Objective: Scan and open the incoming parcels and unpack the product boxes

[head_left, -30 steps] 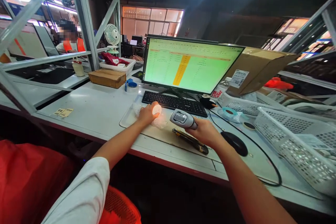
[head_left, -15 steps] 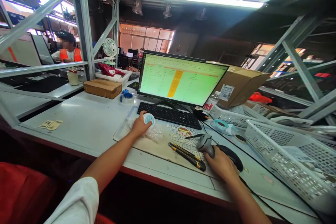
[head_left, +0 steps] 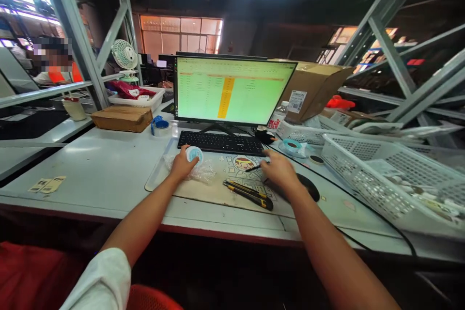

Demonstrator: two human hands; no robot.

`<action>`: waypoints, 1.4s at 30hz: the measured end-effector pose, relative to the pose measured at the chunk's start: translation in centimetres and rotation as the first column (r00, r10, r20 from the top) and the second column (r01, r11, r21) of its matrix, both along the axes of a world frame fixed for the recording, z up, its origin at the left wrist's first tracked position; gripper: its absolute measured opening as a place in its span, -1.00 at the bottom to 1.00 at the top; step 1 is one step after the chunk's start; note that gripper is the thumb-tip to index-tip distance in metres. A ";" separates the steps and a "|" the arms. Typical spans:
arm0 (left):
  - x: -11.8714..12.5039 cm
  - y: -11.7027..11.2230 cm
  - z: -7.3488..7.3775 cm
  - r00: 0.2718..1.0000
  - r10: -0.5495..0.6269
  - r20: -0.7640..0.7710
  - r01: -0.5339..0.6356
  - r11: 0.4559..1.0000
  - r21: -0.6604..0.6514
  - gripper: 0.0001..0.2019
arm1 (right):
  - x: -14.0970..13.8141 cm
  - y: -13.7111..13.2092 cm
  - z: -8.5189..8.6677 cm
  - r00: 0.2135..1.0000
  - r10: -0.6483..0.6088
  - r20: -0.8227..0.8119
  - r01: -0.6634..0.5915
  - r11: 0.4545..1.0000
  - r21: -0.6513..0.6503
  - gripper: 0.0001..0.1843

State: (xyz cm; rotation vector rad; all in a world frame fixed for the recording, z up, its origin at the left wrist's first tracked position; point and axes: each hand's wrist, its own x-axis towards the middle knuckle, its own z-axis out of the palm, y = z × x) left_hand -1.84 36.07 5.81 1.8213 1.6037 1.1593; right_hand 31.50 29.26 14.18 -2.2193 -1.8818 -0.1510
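Observation:
My left hand [head_left: 180, 163] is closed around a small round tub [head_left: 194, 155] with a pale blue and white label. Crumpled bubble wrap [head_left: 201, 173] lies under and beside the tub on the desk mat. My right hand [head_left: 280, 170] reaches to the right end of the black keyboard [head_left: 220, 143], a finger stretched toward the keys. A grey handheld scanner [head_left: 268, 180] lies beneath that hand, mostly hidden by it. Close by are a black mouse [head_left: 308, 188], a dark pen [head_left: 253, 168] and yellow-and-black utility knives [head_left: 250, 195].
A monitor [head_left: 203, 89] with a spreadsheet stands behind the keyboard. To the right are white perforated baskets [head_left: 363, 174], a tape roll [head_left: 291, 146] and a large carton [head_left: 308, 89]. At left lie a flat brown box [head_left: 121, 118] and blue tape [head_left: 160, 126]. A cable crosses the right side.
My right hand has left its grip on the scanner and moved forward to the keyboard's right end. My left hand still holds the tub. The camera view has tilted down and turned right.

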 end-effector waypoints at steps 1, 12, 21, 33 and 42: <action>0.0 0.0 0.0 1.000 -0.004 -0.002 0.004 1.000 0.002 -0.40 | -0.8 1.6 -0.2 0.998 0.056 -0.014 -0.056 0.998 -0.031 -0.48; 0.0 0.2 -0.3 1.000 -0.015 0.004 0.015 1.000 0.015 -0.43 | -3.1 10.1 -4.1 0.993 0.120 0.004 -0.119 0.989 -0.088 -0.47; 0.2 0.3 -0.3 0.999 -0.033 0.028 0.034 0.999 -0.006 -0.43 | -2.8 12.4 -4.9 0.990 0.134 0.044 -0.129 0.987 -0.098 -0.34; 0.1 0.4 -0.3 1.000 -0.022 0.018 0.022 1.000 0.006 -0.47 | -7.5 15.7 -6.9 0.967 0.253 0.041 -0.250 0.966 -0.066 -0.41; 0.2 0.7 -0.3 1.000 -0.021 0.013 0.021 1.000 -0.006 -0.43 | -7.2 15.8 -7.7 0.986 0.166 0.003 -0.166 0.985 -0.050 -0.37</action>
